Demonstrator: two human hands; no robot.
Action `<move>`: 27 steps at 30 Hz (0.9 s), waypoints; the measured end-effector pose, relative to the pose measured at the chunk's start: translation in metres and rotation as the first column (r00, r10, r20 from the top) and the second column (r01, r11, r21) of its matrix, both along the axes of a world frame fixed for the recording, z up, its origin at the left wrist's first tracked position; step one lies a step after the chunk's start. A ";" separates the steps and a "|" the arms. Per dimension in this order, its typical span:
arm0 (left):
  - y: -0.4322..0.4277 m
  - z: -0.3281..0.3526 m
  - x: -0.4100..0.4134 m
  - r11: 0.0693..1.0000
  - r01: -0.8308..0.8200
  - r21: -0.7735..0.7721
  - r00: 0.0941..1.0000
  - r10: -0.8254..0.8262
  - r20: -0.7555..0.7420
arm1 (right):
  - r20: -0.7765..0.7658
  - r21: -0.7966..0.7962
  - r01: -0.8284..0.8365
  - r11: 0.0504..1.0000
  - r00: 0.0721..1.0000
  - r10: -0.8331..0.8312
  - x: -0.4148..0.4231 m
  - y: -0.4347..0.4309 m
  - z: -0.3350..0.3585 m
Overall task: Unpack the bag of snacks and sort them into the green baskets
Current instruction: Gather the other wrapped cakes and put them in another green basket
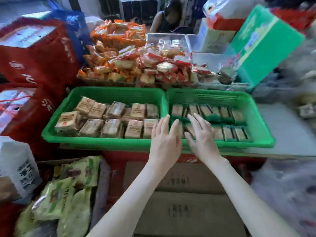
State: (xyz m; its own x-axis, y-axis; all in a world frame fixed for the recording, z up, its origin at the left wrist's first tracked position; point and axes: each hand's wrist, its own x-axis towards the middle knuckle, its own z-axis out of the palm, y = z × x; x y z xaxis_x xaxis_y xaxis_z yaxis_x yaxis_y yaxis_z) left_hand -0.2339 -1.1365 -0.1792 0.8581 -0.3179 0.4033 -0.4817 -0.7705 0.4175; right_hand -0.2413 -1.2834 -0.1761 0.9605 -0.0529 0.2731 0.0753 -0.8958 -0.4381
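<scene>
The left hand (165,139) and right hand (202,139) hover, fingers (165,120) spread and empty, over wrapped snacks (225,113) in the 2 green baskets (116,94): probably light, slippery packs, best pinched across their sides.

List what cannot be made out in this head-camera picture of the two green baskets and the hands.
Head view, what lies in the right basket beneath the left hand and right hand: hidden by the hands.
Head view, print on the brown packets in the left basket: too blurred to read.
Head view, small packet at the right edge: motion-blurred and cut off.
</scene>
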 end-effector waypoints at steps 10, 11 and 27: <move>-0.340 0.021 -0.159 0.927 0.373 0.024 0.899 -0.355 -0.259 | -0.043 -0.033 0.396 0.918 0.917 -0.397 -0.222 -0.331 0.015; -0.367 0.021 -0.169 0.919 0.393 0.030 0.889 -0.371 -0.270 | -0.042 -0.039 0.426 0.904 0.903 -0.428 -0.238 -0.358 0.016; -0.738 -0.081 -0.076 0.845 0.374 0.382 0.920 -0.284 -0.272 | -0.299 -0.162 0.448 0.879 0.827 -0.477 -0.216 -0.760 -0.079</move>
